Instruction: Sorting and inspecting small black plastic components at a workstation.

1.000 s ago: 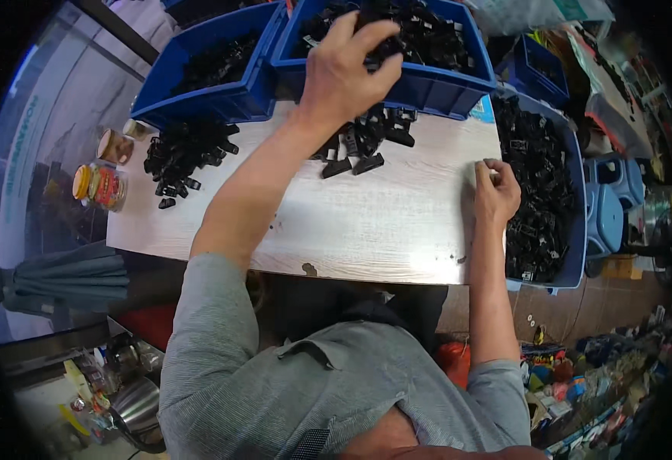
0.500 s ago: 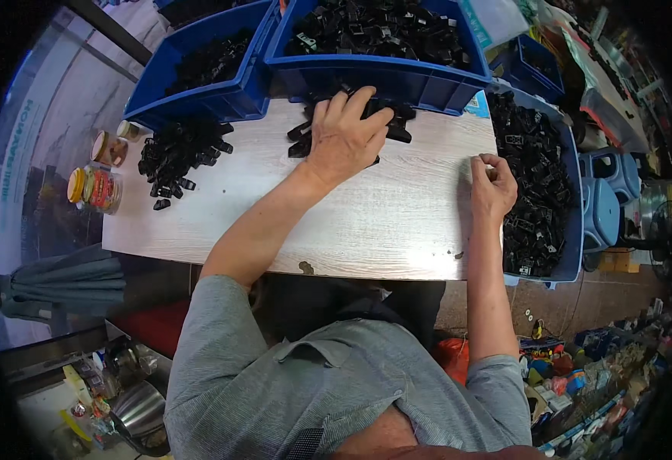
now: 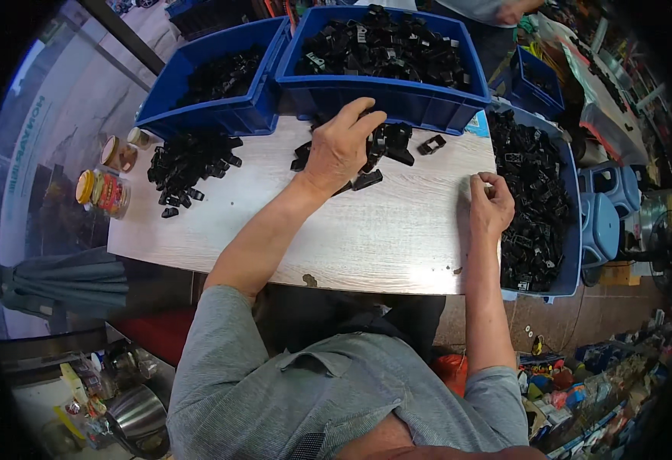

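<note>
My left hand (image 3: 337, 152) is over a small heap of black plastic parts (image 3: 397, 143) in front of the middle bin. Its fingers are bent and apart, and the hand hides part of the heap; I see nothing gripped in it. One rectangular black frame-shaped part (image 3: 431, 145) lies apart, right of the heap. At the table's right edge, beside the long blue bin, my right hand (image 3: 492, 205) is closed with thumb and fingers pinched together. Whatever may be between those fingertips is too small or hidden to make out.
Blue bins (image 3: 382, 86) of black parts line the table's far edge. Another black pile (image 3: 190, 169) lies at left, near lidded jars (image 3: 103, 192). A long bin (image 3: 531, 199) of black parts borders the right side. Beyond the bins, another person's hand (image 3: 514, 11) shows.
My left hand has drawn slightly back, uncovering more of the heap and the separate part at right. My right hand stays pinched. A person has come into view at the far side.
</note>
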The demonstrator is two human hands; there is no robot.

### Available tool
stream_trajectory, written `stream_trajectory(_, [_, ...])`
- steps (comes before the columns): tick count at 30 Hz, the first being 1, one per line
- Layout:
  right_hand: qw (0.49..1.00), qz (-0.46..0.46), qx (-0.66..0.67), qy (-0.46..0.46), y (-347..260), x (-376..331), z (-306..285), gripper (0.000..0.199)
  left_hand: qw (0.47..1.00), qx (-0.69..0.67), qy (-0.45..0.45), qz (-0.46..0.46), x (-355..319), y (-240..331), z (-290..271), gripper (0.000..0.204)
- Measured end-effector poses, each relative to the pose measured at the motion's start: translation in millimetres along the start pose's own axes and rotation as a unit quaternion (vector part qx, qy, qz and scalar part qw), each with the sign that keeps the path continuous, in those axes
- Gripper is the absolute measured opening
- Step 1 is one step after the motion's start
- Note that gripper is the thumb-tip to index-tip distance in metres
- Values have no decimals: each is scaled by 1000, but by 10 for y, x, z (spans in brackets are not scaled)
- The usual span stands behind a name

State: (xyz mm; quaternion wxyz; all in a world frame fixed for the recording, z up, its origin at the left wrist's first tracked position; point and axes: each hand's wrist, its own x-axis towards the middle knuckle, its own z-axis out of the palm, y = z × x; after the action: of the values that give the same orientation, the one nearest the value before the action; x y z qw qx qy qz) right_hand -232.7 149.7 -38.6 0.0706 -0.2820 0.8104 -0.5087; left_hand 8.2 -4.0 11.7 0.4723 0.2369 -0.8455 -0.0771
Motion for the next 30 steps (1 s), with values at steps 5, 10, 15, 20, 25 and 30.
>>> stream_trajectory(5, [999, -4, -32, 4, -24, -15, -10, 24, 1000, -12, 19, 0, 33, -60, 5, 45])
stream_trajectory(10, [999, -2, -41, 6, -42, 12, 3, 25, 993, -82, 37, -71, 30, -138, 5, 45])
stream_trajectory(15, [1000, 14, -27, 6, 4, 31, 4, 24, 991, -88, 39, -91, 2, -128, 12, 39])
stream_trajectory(20, [999, 17, -33, 1, 20, 33, 12, 24, 990, -76, 46, -110, -26, -116, 19, 34])
stream_trajectory(25, [1000, 12, -20, -1, -51, -6, -2, 25, 991, -66, 45, -112, -61, -128, 25, 35])
stream_trajectory(30, [999, 7, -34, 6, -46, 3, -3, 25, 983, -125, 55, -123, 3, -21, 3, 35])
